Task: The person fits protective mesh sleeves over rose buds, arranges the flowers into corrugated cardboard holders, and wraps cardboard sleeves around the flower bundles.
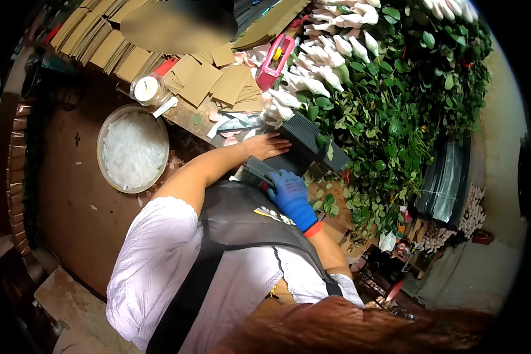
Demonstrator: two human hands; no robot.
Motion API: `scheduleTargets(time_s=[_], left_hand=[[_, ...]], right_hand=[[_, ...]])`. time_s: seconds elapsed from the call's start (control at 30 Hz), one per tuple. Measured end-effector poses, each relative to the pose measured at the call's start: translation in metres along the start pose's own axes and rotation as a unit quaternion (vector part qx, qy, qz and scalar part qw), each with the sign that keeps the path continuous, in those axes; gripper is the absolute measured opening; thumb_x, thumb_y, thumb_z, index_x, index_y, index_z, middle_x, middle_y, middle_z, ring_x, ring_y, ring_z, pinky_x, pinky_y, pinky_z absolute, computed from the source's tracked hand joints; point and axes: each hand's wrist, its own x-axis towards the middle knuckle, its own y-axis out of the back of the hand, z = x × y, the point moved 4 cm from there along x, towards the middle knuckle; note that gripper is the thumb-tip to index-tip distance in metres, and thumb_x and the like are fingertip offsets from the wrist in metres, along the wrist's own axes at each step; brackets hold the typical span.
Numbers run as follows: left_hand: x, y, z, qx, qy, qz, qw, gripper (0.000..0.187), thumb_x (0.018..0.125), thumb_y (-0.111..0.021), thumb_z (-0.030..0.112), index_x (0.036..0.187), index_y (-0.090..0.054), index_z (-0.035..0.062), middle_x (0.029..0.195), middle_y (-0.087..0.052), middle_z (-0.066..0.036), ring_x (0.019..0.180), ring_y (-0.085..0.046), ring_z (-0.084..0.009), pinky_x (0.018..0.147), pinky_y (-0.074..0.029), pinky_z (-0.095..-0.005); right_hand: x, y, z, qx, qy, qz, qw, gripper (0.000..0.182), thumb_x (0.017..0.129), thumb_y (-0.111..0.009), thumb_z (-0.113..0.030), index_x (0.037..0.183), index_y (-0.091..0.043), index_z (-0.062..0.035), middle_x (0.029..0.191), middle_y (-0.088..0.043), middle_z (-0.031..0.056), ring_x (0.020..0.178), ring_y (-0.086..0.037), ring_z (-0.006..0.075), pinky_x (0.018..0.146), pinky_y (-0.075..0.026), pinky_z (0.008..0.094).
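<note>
My left hand (268, 146), bare, lies flat with its fingers stretched out on a dark surface beside a black ribbed piece (314, 140). Just below it, my right hand (288, 190) wears a blue glove with an orange cuff. Its fingers are bent round the edge of a dark flat stack (258, 172) close to the apron. Part of that stack is hidden by the glove. Pale-wrapped flower heads (312, 82) on leafy stems lie above and to the right of the ribbed piece.
Brown cardboard pieces (196, 79), a pink tape dispenser (275, 62) and a clear jar (146, 89) are on the bench at the back left. A round tub (102, 147) of white strips stands left. Wrapped black bundles (445, 183) are at right. A blurred oval covers the top.
</note>
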Motion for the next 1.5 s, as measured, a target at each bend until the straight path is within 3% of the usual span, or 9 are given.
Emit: scheduleTargets(time_s=[0.17, 0.3, 0.43, 0.53, 0.97, 1.27, 1.3, 1.43, 1.5], left_hand=[[0.0, 0.037, -0.013, -0.188, 0.008, 0.005, 0.982, 0.06, 0.094, -0.047, 0.034, 0.147, -0.043, 0.0061, 0.156, -0.04, -0.013, 0.146, -0.036, -0.0283, 0.122, -0.021, -0.0471], [-0.005, 0.022, -0.01, -0.751, 0.222, -0.013, 0.622, 0.079, 0.084, -0.066, 0.053, 0.148, -0.044, 0.0112, 0.153, -0.042, -0.018, 0.142, -0.038, -0.0368, 0.119, -0.026, -0.0511], [-0.002, 0.035, -0.009, -0.344, 0.143, -0.027, 0.928, 0.096, 0.073, -0.074, 0.062, 0.15, -0.041, 0.0141, 0.153, -0.042, -0.015, 0.141, -0.038, -0.0374, 0.119, -0.026, -0.0515], [0.0, 0.024, -0.006, -0.319, 0.126, -0.07, 0.937, 0.096, 0.083, -0.057, 0.069, 0.156, -0.03, 0.0123, 0.162, -0.03, -0.011, 0.147, -0.031, -0.0261, 0.12, -0.024, -0.0457], [0.013, 0.033, -0.009, -0.355, 0.112, 0.008, 0.928, 0.09, 0.084, -0.06, 0.063, 0.156, -0.032, 0.0153, 0.16, -0.033, -0.014, 0.144, -0.035, -0.0308, 0.118, -0.026, -0.0489], [-0.013, 0.012, 0.0, -0.4, 0.159, -0.009, 0.903, 0.088, 0.08, -0.072, 0.061, 0.148, -0.045, 0.0117, 0.154, -0.04, -0.016, 0.141, -0.037, -0.0402, 0.119, -0.025, -0.0496], [-0.01, -0.036, 0.019, -0.474, 0.157, -0.151, 0.853, 0.083, 0.08, -0.073, 0.055, 0.146, -0.047, 0.0127, 0.154, -0.042, -0.014, 0.143, -0.035, -0.0364, 0.121, -0.021, -0.049], [0.009, 0.054, -0.015, -0.349, 0.031, 0.017, 0.936, 0.079, 0.075, -0.074, 0.047, 0.143, -0.05, 0.0132, 0.151, -0.046, -0.011, 0.144, -0.036, -0.0292, 0.12, -0.022, -0.049], [0.002, 0.022, -0.006, -0.699, 0.104, -0.017, 0.707, 0.075, 0.086, -0.057, 0.053, 0.147, -0.044, 0.0119, 0.157, -0.038, -0.011, 0.147, -0.03, -0.028, 0.121, -0.018, -0.0483]], right_hand=[[0.002, 0.064, -0.02, 0.168, 0.125, 0.092, 0.973, 0.05, 0.083, -0.073, -0.038, 0.125, -0.062, -0.0132, 0.113, -0.066, 0.0153, 0.101, -0.065, 0.0328, 0.086, -0.052, 0.0423], [0.087, 0.099, -0.046, 0.131, 0.205, 0.276, 0.93, 0.043, 0.089, -0.069, -0.023, 0.129, -0.061, -0.0075, 0.12, -0.065, 0.016, 0.105, -0.065, 0.0343, 0.091, -0.052, 0.0406], [0.225, 0.057, -0.065, -0.125, 0.159, 0.374, 0.905, 0.053, 0.081, -0.063, -0.017, 0.132, -0.051, -0.0078, 0.128, -0.058, 0.0171, 0.113, -0.059, 0.0332, 0.087, -0.051, 0.04], [0.259, 0.043, -0.065, -0.185, 0.103, 0.241, 0.947, 0.036, 0.082, -0.061, -0.019, 0.117, -0.06, -0.0106, 0.123, -0.061, 0.011, 0.111, -0.059, 0.0281, 0.084, -0.051, 0.0374], [0.257, 0.068, -0.062, -0.271, 0.103, 0.334, 0.897, 0.039, 0.092, -0.051, -0.018, 0.131, -0.058, -0.0148, 0.142, -0.052, 0.0121, 0.129, -0.048, 0.0323, 0.103, -0.037, 0.0497], [0.118, 0.126, -0.084, -0.012, 0.273, 0.327, 0.905, 0.042, 0.083, -0.063, -0.013, 0.125, -0.063, -0.0149, 0.133, -0.061, 0.0081, 0.114, -0.062, 0.0263, 0.087, -0.051, 0.0363], [0.089, 0.13, -0.076, 0.035, 0.277, 0.33, 0.902, 0.042, 0.084, -0.063, -0.011, 0.126, -0.064, -0.0138, 0.126, -0.064, 0.0094, 0.107, -0.064, 0.0278, 0.083, -0.052, 0.0354], [0.035, 0.084, 0.002, 0.253, 0.14, 0.27, 0.919, 0.027, 0.091, -0.065, -0.011, 0.117, -0.068, -0.0094, 0.102, -0.072, 0.0082, 0.089, -0.07, 0.0246, 0.074, -0.053, 0.032], [0.038, 0.03, 0.052, 0.455, -0.02, 0.126, 0.881, 0.032, 0.093, -0.067, -0.019, 0.121, -0.065, -0.0026, 0.101, -0.071, 0.007, 0.089, -0.069, 0.0222, 0.079, -0.054, 0.0329]])
